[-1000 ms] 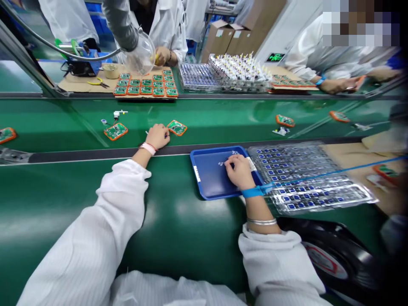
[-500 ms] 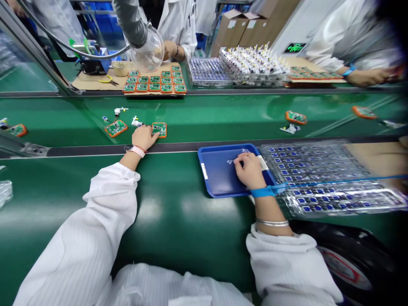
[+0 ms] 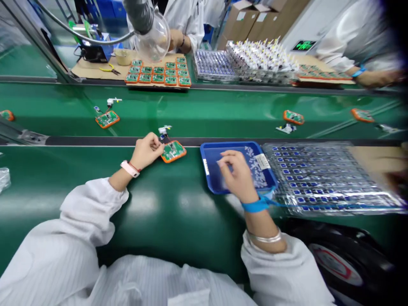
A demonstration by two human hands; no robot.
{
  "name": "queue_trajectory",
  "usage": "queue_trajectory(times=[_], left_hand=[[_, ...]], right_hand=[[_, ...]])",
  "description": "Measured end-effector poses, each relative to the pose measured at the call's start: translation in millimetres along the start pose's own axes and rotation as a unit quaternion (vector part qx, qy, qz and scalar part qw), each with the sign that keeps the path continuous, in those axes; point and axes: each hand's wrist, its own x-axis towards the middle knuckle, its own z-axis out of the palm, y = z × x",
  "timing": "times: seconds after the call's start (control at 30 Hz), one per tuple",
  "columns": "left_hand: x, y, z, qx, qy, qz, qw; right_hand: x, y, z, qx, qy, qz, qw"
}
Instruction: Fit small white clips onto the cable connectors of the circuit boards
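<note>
My left hand grips the left edge of a green circuit board with an orange rim, between thumb and fingers. The board lies across the near edge of the conveyor channel, partly over my bench. A small white part with a yellow tip and a dark lead adjoins its far side. My right hand hovers over a blue tray, thumb and forefinger pinched together. Something tiny and pale shows at the fingertips, too small to name. Many small whitish pieces lie in the tray's right side.
Clear plastic trays with blue-topped parts stand right of the blue tray. On the green conveyor lie more orange-rimmed boards. Across it, a co-worker's hand is near rows of boards and a clear suction hood.
My left hand has drawn the board from the conveyor toward me and rightward, its white part along with it. My right hand has lifted and shifted slightly left above the tray, uncovering the pieces.
</note>
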Motion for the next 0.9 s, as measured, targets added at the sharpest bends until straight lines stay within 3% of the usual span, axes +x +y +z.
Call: queue_trajectory(times=[0.13, 0.27, 0.37, 0.5, 0.77, 0.9], left_hand=[[-47.7, 20.4, 9.6, 0.040, -0.111, 0.075, 0.990], [-68.9, 31.3, 12.1, 0.095, -0.195, 0.153, 0.964], [-72.1, 37.9, 16.4, 0.058, -0.189, 0.184, 0.963], [-72.6, 43.9, 21.4, -0.002, -0.170, 0.156, 0.973], [-69.6, 46.5, 25.8, -0.030, -0.198, 0.020, 0.980], [-63.6, 48.0, 25.6, -0.039, -0.217, 0.018, 0.975]], right_hand=[[-22.1, -49.7, 34.2, 0.090, -0.110, -0.013, 0.990], [-34.4, -52.6, 52.3, 0.125, -0.131, 0.037, 0.983], [-35.7, -47.2, 54.6, 0.137, -0.144, 0.043, 0.979], [-36.2, -47.7, 55.3, 0.137, -0.151, 0.039, 0.978], [-34.2, -46.2, 58.8, 0.132, -0.156, 0.046, 0.978], [-33.0, -50.7, 60.4, 0.119, -0.174, 0.055, 0.976]])
